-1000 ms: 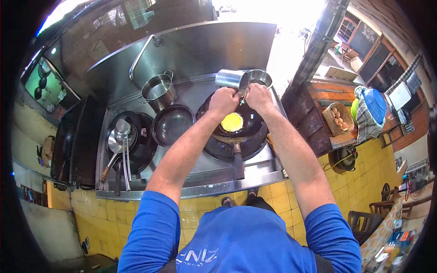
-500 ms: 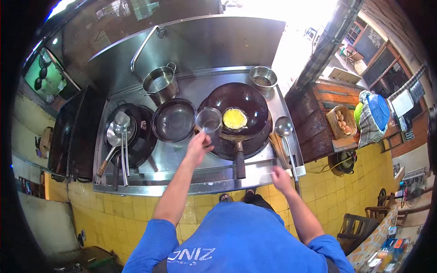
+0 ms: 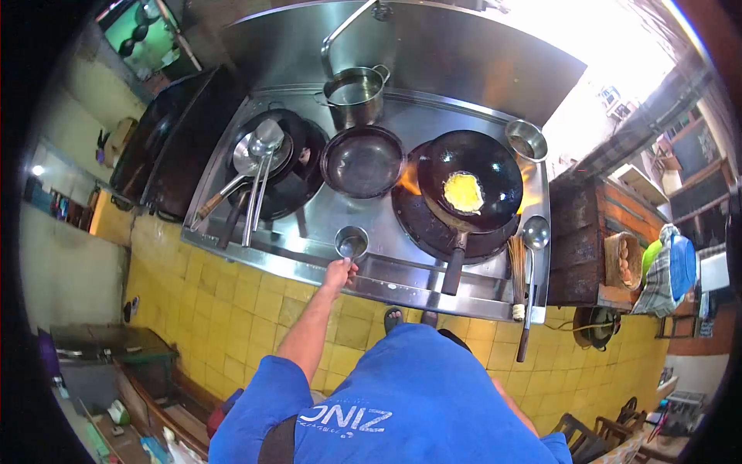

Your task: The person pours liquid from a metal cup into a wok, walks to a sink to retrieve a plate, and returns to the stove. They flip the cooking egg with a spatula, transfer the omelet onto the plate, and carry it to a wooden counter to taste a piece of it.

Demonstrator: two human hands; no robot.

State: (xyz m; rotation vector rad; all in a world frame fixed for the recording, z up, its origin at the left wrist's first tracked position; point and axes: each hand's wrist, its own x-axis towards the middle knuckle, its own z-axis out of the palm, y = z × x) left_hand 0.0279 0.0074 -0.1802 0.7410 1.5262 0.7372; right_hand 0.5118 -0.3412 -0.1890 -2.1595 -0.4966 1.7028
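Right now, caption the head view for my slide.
Left hand on a metal cup at the stove's front edge, flames beside a wok holding egg.

2 woks [image 3: 498,155], 1 shallow pan [image 3: 363,162], 1 pot [image 3: 357,108], 1 bowl [image 3: 527,141] and 1 cup [image 3: 352,243] on the surface [image 3: 325,267]
1 fried egg [image 3: 462,192] in 1 of the woks; 1 long ladle [image 3: 535,232] and 1 bristle brush [image 3: 517,271] at the right; at least 2 metal utensils [image 3: 267,138] at the left; 1 woven basket [image 3: 618,263] with several eggs [image 3: 624,263], too small to count
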